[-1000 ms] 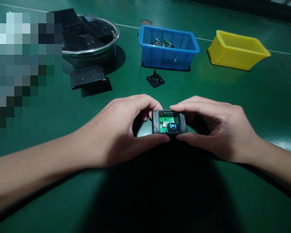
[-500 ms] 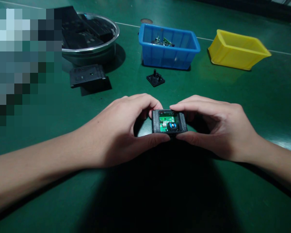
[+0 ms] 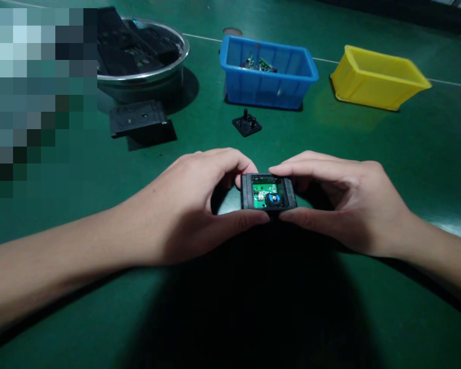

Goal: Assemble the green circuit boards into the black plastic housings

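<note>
A small black plastic housing (image 3: 247, 192) is held between my two hands, its open side facing up. Inside it shows a green circuit board (image 3: 262, 190) with a round blue and black component (image 3: 274, 199). My left hand (image 3: 192, 205) grips the left part, thumb along the near edge and fingers curled behind. On the right part, my right hand (image 3: 349, 200) pinches with its thumb at the near edge and index finger at the far edge. The other fingertips are partly hidden. Beyond the hands lies a small black square cover with upright posts (image 3: 247, 124).
Behind the cover stands a blue bin (image 3: 269, 92) with small circuit boards in it. A yellow bin (image 3: 376, 87) is at the back right. At the back left, a metal bowl (image 3: 149, 82) holds black plastic parts; another black part (image 3: 138, 119) lies before it on the green table (image 3: 80, 318).
</note>
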### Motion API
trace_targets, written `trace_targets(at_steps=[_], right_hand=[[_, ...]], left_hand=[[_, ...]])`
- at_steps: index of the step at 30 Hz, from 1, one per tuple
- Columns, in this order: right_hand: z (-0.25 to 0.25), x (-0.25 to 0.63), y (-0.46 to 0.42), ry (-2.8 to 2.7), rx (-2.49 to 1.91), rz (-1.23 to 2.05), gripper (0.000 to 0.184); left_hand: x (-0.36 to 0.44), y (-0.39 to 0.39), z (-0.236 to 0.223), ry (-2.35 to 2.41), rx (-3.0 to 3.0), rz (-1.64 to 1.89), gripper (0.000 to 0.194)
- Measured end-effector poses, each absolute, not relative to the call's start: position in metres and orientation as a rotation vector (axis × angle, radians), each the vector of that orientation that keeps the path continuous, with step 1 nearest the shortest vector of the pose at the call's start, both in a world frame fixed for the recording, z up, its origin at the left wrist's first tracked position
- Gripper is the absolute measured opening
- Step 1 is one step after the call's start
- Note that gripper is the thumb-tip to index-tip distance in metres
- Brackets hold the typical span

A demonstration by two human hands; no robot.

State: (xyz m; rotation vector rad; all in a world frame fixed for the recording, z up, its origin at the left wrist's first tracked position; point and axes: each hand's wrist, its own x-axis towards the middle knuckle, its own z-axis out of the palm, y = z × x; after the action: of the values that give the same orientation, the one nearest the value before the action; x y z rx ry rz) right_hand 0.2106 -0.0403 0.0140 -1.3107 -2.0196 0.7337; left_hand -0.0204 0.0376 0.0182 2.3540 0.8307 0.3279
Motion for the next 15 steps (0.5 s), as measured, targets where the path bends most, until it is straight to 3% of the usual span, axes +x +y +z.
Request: trace_targets(at_steps=[15], right_hand=[[0.0112,0.2126,-0.0413,-2.080,-1.305,0.645,0.045]], left_hand=[[-0.0245,0.0379,0.0148,0.780,2.416,0.439,0.039]])
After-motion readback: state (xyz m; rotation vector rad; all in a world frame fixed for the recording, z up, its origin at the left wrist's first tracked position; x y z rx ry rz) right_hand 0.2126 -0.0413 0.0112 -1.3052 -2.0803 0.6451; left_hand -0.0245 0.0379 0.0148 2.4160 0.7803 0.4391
